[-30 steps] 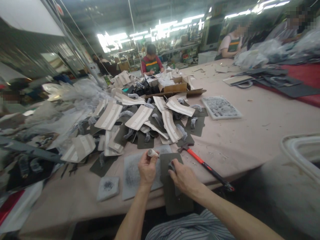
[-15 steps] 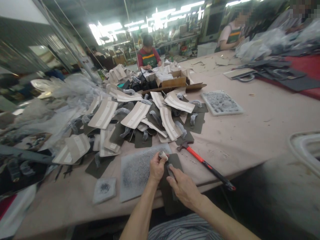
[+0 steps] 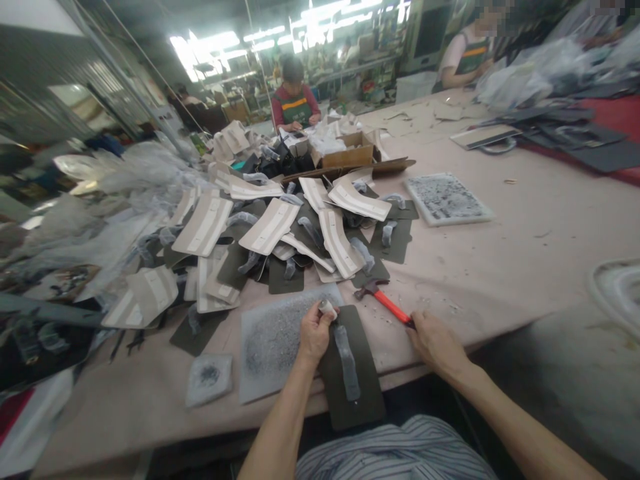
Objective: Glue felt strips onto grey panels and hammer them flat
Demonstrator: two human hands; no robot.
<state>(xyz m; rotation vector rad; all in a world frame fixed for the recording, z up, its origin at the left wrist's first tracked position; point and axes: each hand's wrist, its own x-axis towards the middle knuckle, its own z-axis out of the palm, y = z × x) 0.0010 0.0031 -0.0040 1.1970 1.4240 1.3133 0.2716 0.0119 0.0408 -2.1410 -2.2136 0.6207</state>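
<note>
My left hand (image 3: 313, 335) is closed around a small white cylindrical tool (image 3: 327, 308), held at the top edge of a dark grey panel (image 3: 358, 387) that lies at the table's near edge. A pale grey strap (image 3: 347, 363) runs lengthwise on that panel. My right hand (image 3: 436, 345) has its fingers wrapped around the handle of a red-handled hammer (image 3: 384, 299), whose head rests on the table just right of the panel. A grey pitted pad (image 3: 273, 340) lies under and left of my left hand.
A heap of beige and dark panels (image 3: 270, 230) covers the table's middle. A smaller grey pad (image 3: 209, 377) lies near left, another pitted slab (image 3: 446, 198) far right, a cardboard box (image 3: 345, 155) behind. Other people work at the far edge. A white tub rim (image 3: 617, 293) is at right.
My right hand left the strap on the dark panel and moved right to grip the hammer handle. My left hand stayed at the panel's top edge.
</note>
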